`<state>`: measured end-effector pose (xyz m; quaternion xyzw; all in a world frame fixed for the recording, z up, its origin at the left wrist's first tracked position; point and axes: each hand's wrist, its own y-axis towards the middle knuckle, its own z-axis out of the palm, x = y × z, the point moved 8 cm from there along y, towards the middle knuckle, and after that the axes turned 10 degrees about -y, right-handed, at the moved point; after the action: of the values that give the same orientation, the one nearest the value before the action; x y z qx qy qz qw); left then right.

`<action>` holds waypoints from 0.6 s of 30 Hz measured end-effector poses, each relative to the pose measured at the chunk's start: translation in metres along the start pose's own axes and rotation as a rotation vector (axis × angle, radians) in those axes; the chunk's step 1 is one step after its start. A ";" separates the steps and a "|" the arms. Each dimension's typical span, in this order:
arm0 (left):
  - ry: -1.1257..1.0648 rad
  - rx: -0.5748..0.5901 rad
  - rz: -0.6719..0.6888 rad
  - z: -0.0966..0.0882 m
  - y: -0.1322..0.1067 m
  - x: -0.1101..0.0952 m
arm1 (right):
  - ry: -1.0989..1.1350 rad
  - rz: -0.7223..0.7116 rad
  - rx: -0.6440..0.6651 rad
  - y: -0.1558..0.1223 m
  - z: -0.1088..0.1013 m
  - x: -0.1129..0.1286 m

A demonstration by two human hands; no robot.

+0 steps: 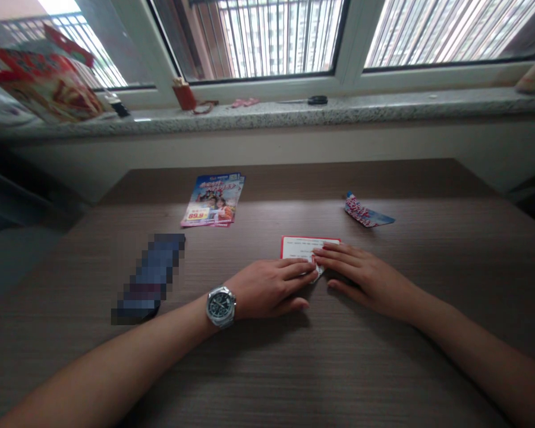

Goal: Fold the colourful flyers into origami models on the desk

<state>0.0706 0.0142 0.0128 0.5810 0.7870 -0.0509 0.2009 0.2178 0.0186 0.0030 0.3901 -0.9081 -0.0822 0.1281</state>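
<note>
Two-handed grip (270,288) (369,274) presses white, red-edged printed paper (299,247).

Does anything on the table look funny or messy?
Yes, a little. The dark thing left of the paper shows as blocky squares, hiding its details. The leaflets aren't stacked evenly: another edge peeks out. The blue piece looks folded, unlike the flat leaflets. I see nothing spilled.

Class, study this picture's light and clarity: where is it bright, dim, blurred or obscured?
Head view throughout: the windows are partly overexposed; pale glare crosses the table; the foreground is dimmer, with soft shadow beneath the left hand; the red bag looks blurred; blocky pixelation covers a bluish object.
</note>
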 end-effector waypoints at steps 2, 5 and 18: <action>-0.011 -0.009 0.000 0.000 0.000 0.001 | 0.003 0.007 -0.006 0.000 0.000 0.000; -0.019 -0.008 -0.006 0.000 0.000 0.002 | -0.006 0.018 0.006 0.000 0.001 -0.001; 0.004 0.028 -0.027 0.001 -0.001 0.001 | -0.102 -0.025 0.006 -0.002 -0.001 0.004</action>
<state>0.0700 0.0144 0.0115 0.5731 0.7944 -0.0636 0.1907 0.2165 0.0139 0.0042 0.3971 -0.9087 -0.1011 0.0793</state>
